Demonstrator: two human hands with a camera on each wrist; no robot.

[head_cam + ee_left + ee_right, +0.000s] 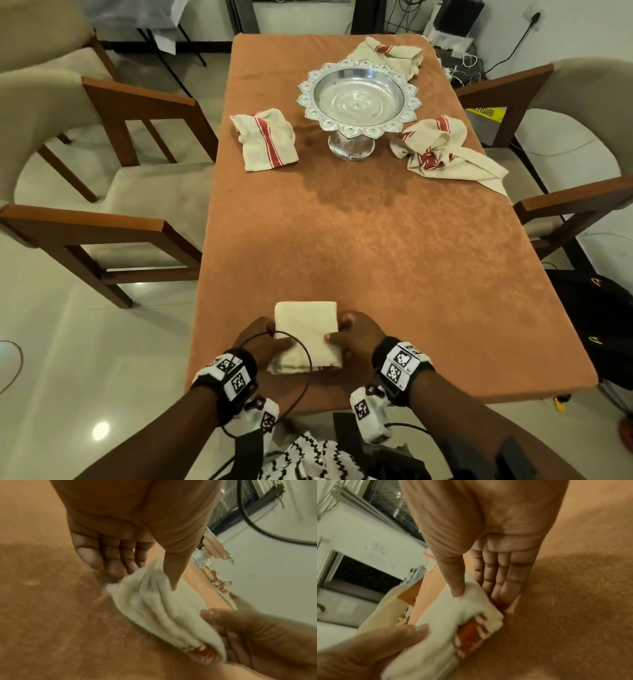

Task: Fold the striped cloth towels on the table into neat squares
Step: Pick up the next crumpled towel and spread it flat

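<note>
Four towels lie on the table, and you hold one of them near its front edge. This folded towel is cream on top, with red stripe showing only at the open end that faces you. Your left hand pinches its left side: the thumb lies on top and the fingers reach down under the edge against the tablecloth. Your right hand clamps the right side the same way, thumb pressed on top, fingers tucked beneath. In the wrist views the towel's near end sags between the two grips, so the layers fan apart a little there.

Take the silver bowl as your landmark; it stands on its foot toward the far end of the table. To its left and a bit nearer you, a loosely folded towel lies with red stripes up. To its right, a crumpled towel reaches the table's right edge. Behind the bowl, a third crumpled one lies just beside the rim. The towel in your hands is well apart from the bowl, straight toward you.

Wooden chairs with pale cushions flank the table.
</note>
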